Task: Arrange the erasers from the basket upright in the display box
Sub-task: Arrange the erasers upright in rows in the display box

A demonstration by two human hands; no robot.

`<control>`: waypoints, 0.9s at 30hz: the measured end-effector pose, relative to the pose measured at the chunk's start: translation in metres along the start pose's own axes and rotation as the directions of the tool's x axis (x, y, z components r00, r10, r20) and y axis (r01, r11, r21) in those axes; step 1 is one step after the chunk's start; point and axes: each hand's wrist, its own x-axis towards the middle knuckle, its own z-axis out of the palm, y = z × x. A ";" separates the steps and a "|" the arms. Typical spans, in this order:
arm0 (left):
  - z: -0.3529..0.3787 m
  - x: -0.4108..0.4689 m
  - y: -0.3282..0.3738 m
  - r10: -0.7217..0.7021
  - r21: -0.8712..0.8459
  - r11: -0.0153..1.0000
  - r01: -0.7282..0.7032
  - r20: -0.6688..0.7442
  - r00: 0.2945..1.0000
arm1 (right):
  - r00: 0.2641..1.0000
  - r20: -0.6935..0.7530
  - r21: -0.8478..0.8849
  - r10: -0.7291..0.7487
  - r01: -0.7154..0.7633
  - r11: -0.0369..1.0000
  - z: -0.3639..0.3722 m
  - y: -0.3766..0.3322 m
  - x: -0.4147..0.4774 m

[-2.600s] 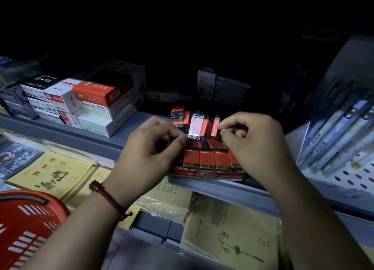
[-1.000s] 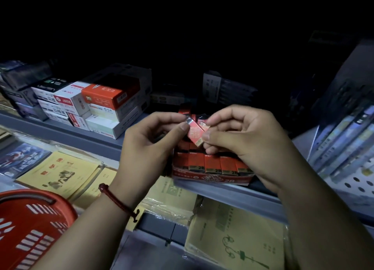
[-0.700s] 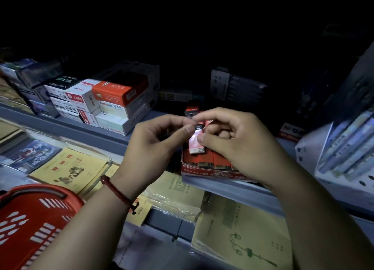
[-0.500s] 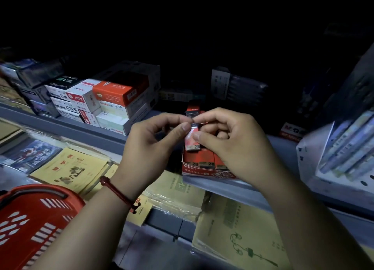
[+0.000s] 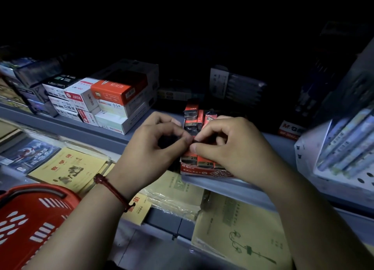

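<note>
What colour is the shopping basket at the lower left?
Basket: red with pale slots; head view.

The light was dim, and the far back of the grey shelf [image 5: 85, 129] was nearly black. Stacked boxes [image 5: 113, 99] sat at the far left; yellow notebooks [image 5: 68, 168] lay on the near lower shelf.

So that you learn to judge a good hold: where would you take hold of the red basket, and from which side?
Probably the middle of the dark handle, coming from above. It is the one narrow bar a hand can close round, and it curves across the top of the basket. The slotted walls look too broad for a grip.
</note>
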 end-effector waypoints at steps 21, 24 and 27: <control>0.009 -0.012 -0.010 0.095 0.216 0.969 -0.123 0.137 0.986 | 0.967 0.102 -0.094 -0.235 0.244 0.965 -0.035 0.024 -0.028; 0.011 -0.012 -0.011 0.065 0.192 0.977 -0.092 0.140 0.988 | 0.982 0.065 -0.044 -0.177 0.180 0.983 -0.031 0.031 -0.031; 0.011 -0.011 -0.013 0.048 0.156 0.985 -0.071 0.148 0.988 | 0.991 0.015 0.027 -0.134 0.134 0.991 -0.029 0.034 -0.031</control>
